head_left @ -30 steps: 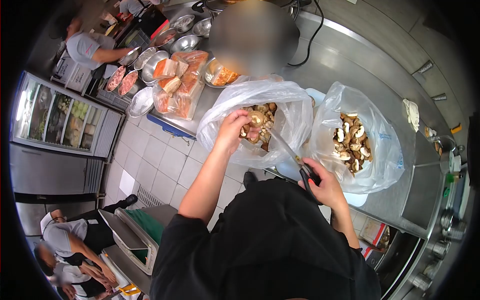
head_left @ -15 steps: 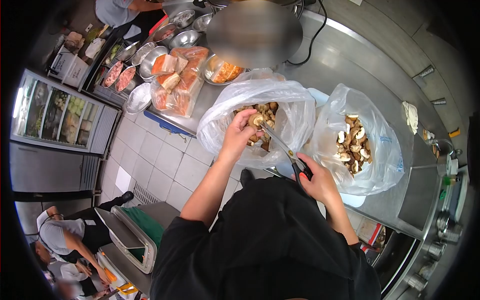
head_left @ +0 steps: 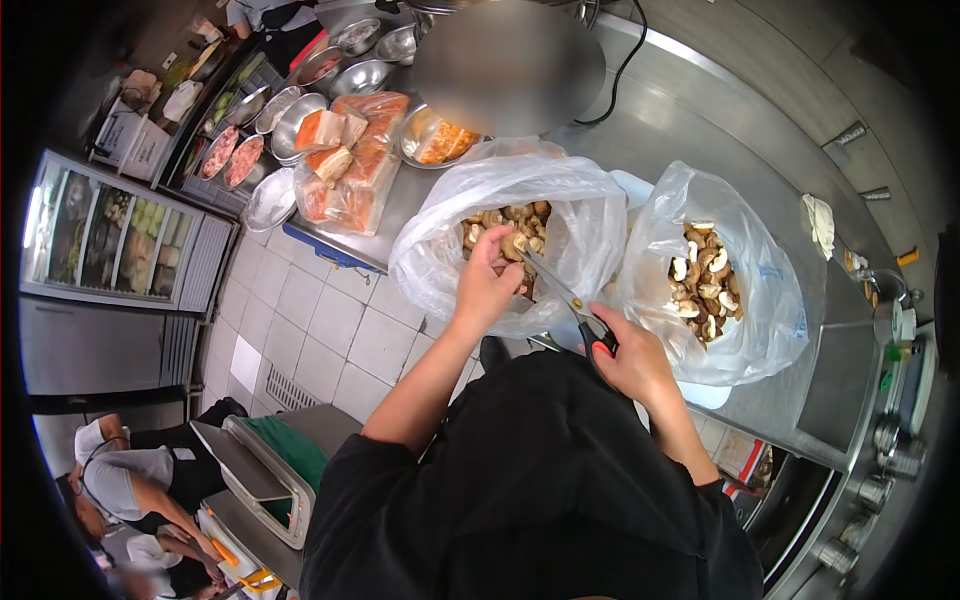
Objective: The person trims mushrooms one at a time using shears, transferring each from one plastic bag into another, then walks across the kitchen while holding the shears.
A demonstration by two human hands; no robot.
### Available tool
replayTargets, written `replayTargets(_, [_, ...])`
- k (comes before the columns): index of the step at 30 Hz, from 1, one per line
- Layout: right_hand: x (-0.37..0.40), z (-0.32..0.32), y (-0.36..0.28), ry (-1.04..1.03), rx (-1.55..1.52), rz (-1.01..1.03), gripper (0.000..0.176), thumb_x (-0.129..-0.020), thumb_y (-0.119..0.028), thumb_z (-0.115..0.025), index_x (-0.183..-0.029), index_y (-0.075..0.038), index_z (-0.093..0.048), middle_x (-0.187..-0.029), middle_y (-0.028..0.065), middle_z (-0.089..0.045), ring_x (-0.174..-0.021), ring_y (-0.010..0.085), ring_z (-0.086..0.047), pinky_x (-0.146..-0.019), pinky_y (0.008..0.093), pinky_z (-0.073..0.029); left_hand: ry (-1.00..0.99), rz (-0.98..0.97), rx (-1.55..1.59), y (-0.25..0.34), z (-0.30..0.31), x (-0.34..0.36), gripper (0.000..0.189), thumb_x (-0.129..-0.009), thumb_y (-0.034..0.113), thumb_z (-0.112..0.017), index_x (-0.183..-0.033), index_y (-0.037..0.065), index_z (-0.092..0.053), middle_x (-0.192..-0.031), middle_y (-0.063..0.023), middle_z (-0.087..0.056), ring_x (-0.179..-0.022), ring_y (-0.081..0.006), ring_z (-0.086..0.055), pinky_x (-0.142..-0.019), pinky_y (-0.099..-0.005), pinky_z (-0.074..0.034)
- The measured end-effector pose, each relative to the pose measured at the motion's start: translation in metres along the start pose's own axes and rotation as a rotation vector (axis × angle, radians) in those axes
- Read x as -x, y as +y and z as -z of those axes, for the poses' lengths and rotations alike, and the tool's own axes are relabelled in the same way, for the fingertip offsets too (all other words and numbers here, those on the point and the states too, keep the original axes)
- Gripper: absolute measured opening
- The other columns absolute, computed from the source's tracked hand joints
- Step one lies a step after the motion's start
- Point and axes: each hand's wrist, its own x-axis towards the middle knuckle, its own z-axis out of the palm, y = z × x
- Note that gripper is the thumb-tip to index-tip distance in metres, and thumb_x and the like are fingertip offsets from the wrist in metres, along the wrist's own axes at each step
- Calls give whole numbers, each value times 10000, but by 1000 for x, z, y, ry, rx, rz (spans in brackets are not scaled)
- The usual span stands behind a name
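My left hand point(head_left: 488, 277) pinches a brown mushroom point(head_left: 513, 246) above an opened clear plastic bag point(head_left: 425, 245) of whole mushrooms. In my right hand point(head_left: 632, 355) are scissors point(head_left: 574, 302) with black and orange handles. Their blades point up and left, and the tips meet the held mushroom at its stem side; whether they are closed on the stem I cannot make out. To the right, a second plastic bag point(head_left: 770, 330) lies open with mushrooms point(head_left: 707, 285) inside, several showing pale stems or cut faces.
Bagged slabs of raw meat point(head_left: 365, 170) lie left of the first bag, near metal bowls point(head_left: 298, 125). A steel counter point(head_left: 700, 120) carries the bags, with a black cable point(head_left: 632, 70) across it. Behind on the left are a bin point(head_left: 285, 470) and co-workers point(head_left: 130, 470).
My hands stay nearly in place, with the scissor tips still at the mushroom. The view has shifted slightly. A co-worker at the upper left has moved partly out of sight.
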Motion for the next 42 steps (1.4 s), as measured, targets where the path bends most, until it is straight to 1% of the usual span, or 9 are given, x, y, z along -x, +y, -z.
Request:
replayTargets(5, [-5, -11, 2, -4, 66, 34, 525, -844, -235, -688, -1347, -130, -579, -998, 208, -711, -909, 386, -684, -800, 461, -539, 33, 65, -71, -4, -1, 1, 521, -890, -27, -561, -1383, 40, -408, -1254, -132, -610, -1004, -167, -629, -689, -314, -611])
replayTargets(12, [-8, -20, -5, -18, 71, 54, 523, -867, -204, -734, -1358, -124, -574, -914, 198, -722, -786, 396, -695, -726, 447, -544, 68, 85, -43, -3, 6, -4, 508, -889, -9, -602, -1368, 25, -437, -1182, -138, -634, -938, -161, -649, -647, -295, -605])
replayTargets(14, [-8, -21, -3, -12, 56, 65, 483, -880, -234, -704, -1338, -134, -584, -850, 185, -716, -779, 397, -690, -708, 478, -541, 67, 95, -13, -7, 8, -5, 497, -888, -5, -605, -1356, 27, -443, -1168, -127, -639, -922, -161, -648, -635, -299, -609])
replayTargets(30, [-7, -19, 5, 45, 92, 50, 503, -841, -235, -733, -1321, -157, -605, -845, 178, -722, -796, 399, -688, -728, 464, -544, 6, 129, -31, -14, 12, -8, 463, -893, 18, -606, -1330, 22, -454, -1143, -115, -647, -888, -153, -645, -626, -314, -627])
replayTargets(33, [-9, -27, 13, 51, -25, 54, 505, -858, -237, -746, -1334, -151, -598, -798, 145, -712, -736, 329, -704, -710, 427, -545, 5, 148, -103, -7, 12, -9, 438, -904, 17, -592, -1320, 23, -455, -1141, -110, -657, -921, -162, -669, -613, -312, -621])
replayTargets(35, [-11, -26, 19, -175, -299, -179, 513, -891, -257, -755, -1359, -138, -581, -731, 92, -692, -606, 198, -669, -575, 353, -528, -7, 183, -48, -2, 13, -9, 425, -913, 23, -589, -1316, 22, -454, -1142, -107, -665, -943, -179, -698, -592, -308, -610])
replayTargets(36, [-10, -20, 17, -176, -298, -177, 513, -891, -257, -755, -1359, -138, -581, -731, 92, -692, -606, 198, -669, -575, 353, -528, -6, 182, -48, -2, 14, -11, 425, -913, 23, -589, -1316, 22, -454, -1142, -107, -665, -943, -179, -698, -592, -308, -610])
replayTargets(38, [-7, -7, 9, -362, -792, -421, 537, -914, -284, -754, -1385, -121, -555, -683, 33, -654, -527, 84, -581, -455, 261, -451, 21, 202, -82, -3, 19, -13, 416, -932, 47, -582, -1325, 25, -449, -1147, -109, -666, -942, -193, -718, -565, -297, -594])
replayTargets(42, [-3, -3, 20, -284, -835, -386, 538, -923, -258, -744, -1397, -112, -537, -681, 19, -650, -480, 71, -547, -387, 225, -392, 26, 197, -57, 1, 28, -13, 355, -960, 60, -555, -1306, 29, -480, -1147, -104, -664, -943, -197, -721, -580, -279, -570])
